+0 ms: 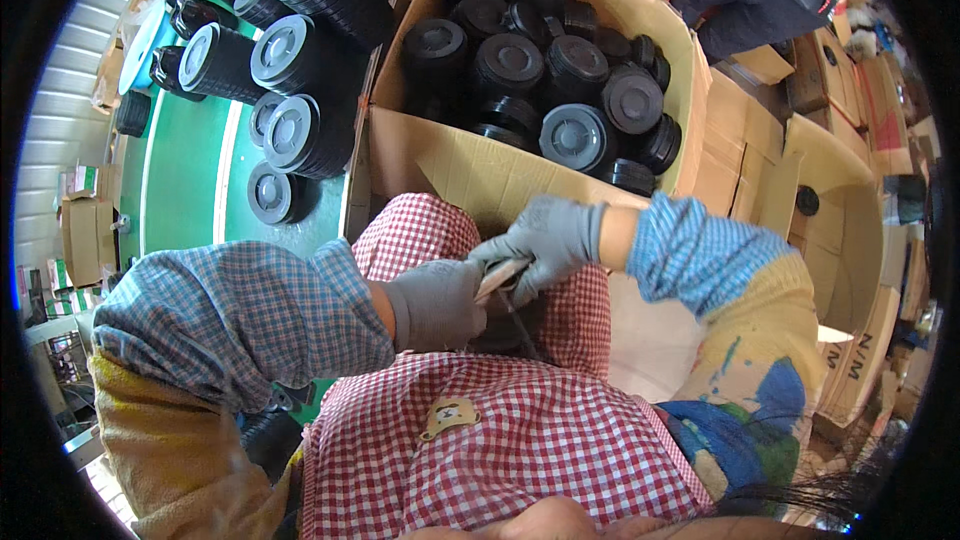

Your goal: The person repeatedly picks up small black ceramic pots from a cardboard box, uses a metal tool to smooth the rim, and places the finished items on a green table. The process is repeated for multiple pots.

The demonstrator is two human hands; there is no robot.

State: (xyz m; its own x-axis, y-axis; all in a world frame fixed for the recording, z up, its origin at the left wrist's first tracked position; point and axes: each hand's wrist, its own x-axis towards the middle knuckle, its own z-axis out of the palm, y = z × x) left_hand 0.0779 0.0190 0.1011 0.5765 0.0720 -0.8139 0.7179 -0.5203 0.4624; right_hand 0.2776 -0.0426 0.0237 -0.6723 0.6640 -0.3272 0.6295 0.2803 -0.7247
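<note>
Left hand (pixel 437 304), right hand (pixel 550 240): both grey-gloved, fingers curled closed around one pale slim object (pixel 500 278). Beyond: cardboard box (pixel 440 157) containing stacked round black plastic parts (pixel 578 138).

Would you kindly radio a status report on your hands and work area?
Left hand, right hand: together on slim pale object. Object partly hidden. Open box of black discs just beyond.

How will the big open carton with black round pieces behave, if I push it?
The carton is probably heavy, since many stacked black pieces crowd it. Its thin cardboard walls may bend under your push. Some pieces sit tilted, so they might slide or topple inside.
</note>
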